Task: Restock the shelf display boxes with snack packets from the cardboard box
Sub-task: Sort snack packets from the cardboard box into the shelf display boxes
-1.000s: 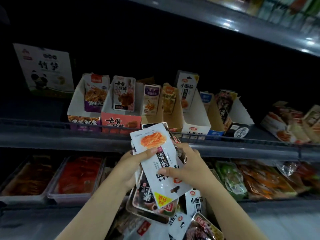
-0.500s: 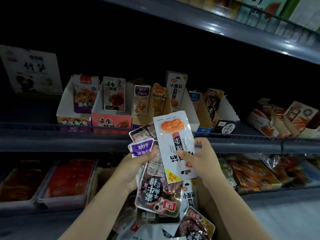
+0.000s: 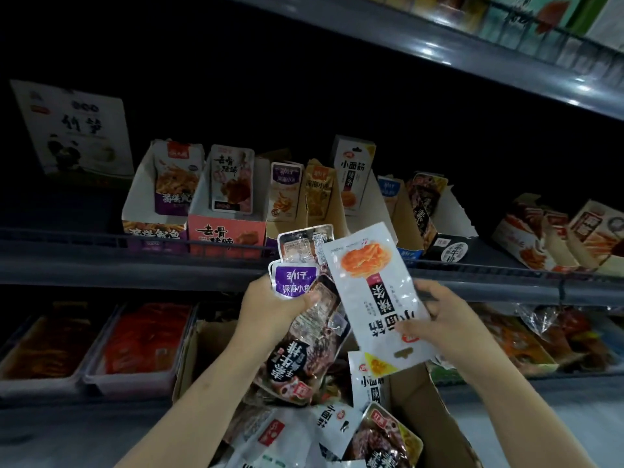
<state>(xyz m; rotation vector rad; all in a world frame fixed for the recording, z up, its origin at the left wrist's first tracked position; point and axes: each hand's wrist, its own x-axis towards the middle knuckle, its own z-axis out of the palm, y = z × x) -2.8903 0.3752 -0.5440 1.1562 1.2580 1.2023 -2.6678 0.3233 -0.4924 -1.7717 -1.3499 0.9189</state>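
Our left hand (image 3: 273, 312) grips a fanned bunch of packets (image 3: 304, 319), the purple one (image 3: 295, 280) under the thumb, over the open cardboard box (image 3: 429, 396). Our right hand (image 3: 445, 319) pinches a white packet (image 3: 378, 292) by its lower right edge, thumb on the face; its long axis runs up and slightly left, upside down. The matching white display box (image 3: 363, 197) with the same packet standing in it lies up and just behind it on the shelf (image 3: 135, 265), nearer our right hand, so we judge a short lift and turn will seat it.
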